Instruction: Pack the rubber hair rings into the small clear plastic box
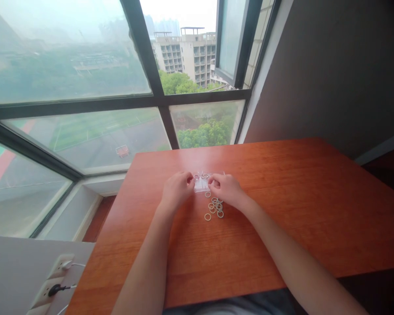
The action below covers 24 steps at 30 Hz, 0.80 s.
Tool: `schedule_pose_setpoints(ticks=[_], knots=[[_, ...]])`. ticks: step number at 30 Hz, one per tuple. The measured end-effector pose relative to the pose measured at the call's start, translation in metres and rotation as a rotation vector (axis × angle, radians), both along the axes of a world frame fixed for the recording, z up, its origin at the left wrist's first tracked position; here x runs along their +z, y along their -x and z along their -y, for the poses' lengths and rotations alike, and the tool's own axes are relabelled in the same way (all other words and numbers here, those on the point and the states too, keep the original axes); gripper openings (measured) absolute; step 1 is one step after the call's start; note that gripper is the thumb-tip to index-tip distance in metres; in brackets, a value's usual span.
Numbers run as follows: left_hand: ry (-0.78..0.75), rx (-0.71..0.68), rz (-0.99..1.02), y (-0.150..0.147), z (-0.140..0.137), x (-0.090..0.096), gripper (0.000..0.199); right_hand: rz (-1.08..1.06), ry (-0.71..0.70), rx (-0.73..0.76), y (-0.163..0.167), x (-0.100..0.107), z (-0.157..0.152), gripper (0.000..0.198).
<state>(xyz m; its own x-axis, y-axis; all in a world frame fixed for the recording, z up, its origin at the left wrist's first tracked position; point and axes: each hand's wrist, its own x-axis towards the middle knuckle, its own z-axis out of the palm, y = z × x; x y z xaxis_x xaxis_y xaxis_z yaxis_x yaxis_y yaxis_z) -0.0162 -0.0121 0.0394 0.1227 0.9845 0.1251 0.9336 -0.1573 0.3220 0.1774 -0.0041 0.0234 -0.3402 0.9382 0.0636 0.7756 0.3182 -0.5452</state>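
Note:
A small clear plastic box with compartments lies on the wooden table, several small rings inside its far part. At the box's left edge is my left hand, its fingers curled closed against the rim. My right hand reaches over the right side of the box with thumb and forefinger pinched together; whatever is between them is too small to make out. Closer to me, several pale loose rings lie in a loose cluster, partly beneath my right hand. One ring sits a little apart on the left.
The brown wooden table reaches to a window frame at the back and a grey wall on the right. Beyond the table's left edge, plugs and cables hang from wall sockets.

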Motion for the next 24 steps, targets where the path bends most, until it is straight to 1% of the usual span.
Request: schedule_pose_setpoints(ticks=[3,6,10,15,21,24], knots=[[0.057,-0.100,-0.026,-0.002,0.005,0.008,0.019,0.020,-0.039,-0.152,0.011,-0.005,-0.010,0.020],[0.114,-0.132,-0.056,-0.004,0.007,0.012,0.021,0.103,-0.076,-0.241,0.018,-0.007,-0.011,0.026],[0.131,-0.115,-0.099,-0.004,0.008,0.012,0.023,0.141,-0.110,-0.235,0.014,-0.008,-0.007,0.029],[0.148,-0.161,-0.085,-0.003,0.009,0.013,0.022,0.136,-0.074,-0.231,0.003,-0.006,-0.003,0.029],[0.158,-0.225,-0.070,-0.005,0.009,0.013,0.019,0.150,-0.042,-0.177,-0.010,0.000,-0.001,0.026],[0.160,-0.233,-0.070,-0.005,0.009,0.014,0.017,0.160,-0.020,-0.153,-0.015,0.004,-0.001,0.026]])
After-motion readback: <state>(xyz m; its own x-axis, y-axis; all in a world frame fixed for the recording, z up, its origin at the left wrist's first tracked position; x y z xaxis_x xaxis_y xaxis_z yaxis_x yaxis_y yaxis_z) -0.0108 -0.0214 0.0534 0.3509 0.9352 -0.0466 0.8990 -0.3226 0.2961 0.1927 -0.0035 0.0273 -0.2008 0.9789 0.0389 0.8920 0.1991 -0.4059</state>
